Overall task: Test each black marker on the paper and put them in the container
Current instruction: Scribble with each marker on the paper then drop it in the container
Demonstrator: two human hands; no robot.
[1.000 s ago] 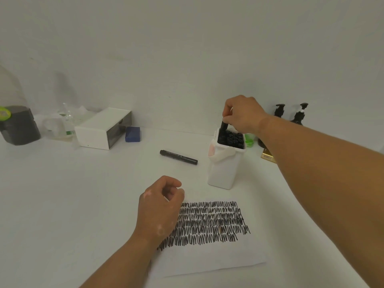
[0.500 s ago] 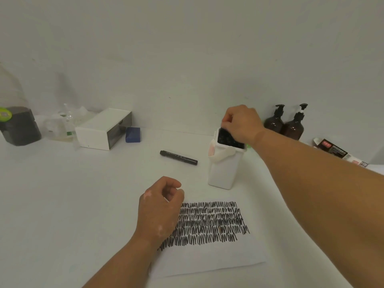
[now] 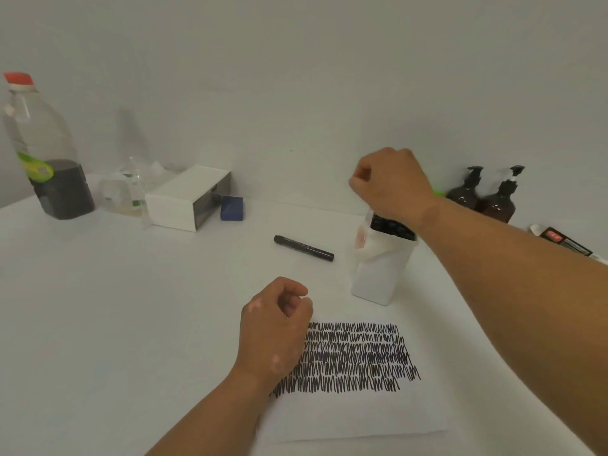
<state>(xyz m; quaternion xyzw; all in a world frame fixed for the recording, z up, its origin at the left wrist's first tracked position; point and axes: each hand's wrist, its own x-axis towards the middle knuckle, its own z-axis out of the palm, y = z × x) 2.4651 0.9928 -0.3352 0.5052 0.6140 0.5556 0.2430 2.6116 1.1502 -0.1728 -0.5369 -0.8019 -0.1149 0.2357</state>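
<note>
A white container [image 3: 375, 278] stands right of centre, packed with several black markers [image 3: 391, 227] whose caps show at its mouth. My right hand [image 3: 391, 182] hovers just above that mouth, fingers curled into a fist with nothing in them. One loose black marker [image 3: 304, 247], capped, lies flat on the table to the left of the container. In front of it lies the white paper [image 3: 355, 416], covered with rows of black scribble. My left hand [image 3: 276, 330] rests on the paper's left edge in a curled fist and holds nothing.
At the back left stand a large plastic bottle [image 3: 42, 153] with dark liquid, a clear glass vessel [image 3: 126, 189], a white box [image 3: 184, 199] and a blue block [image 3: 232, 208]. Two brown pump bottles [image 3: 483, 195] and a tube [image 3: 566, 243] sit at the back right.
My right hand pushed a marker down into the container, let it go and rose a little above the mouth. The left hand and the loose marker have not moved.
</note>
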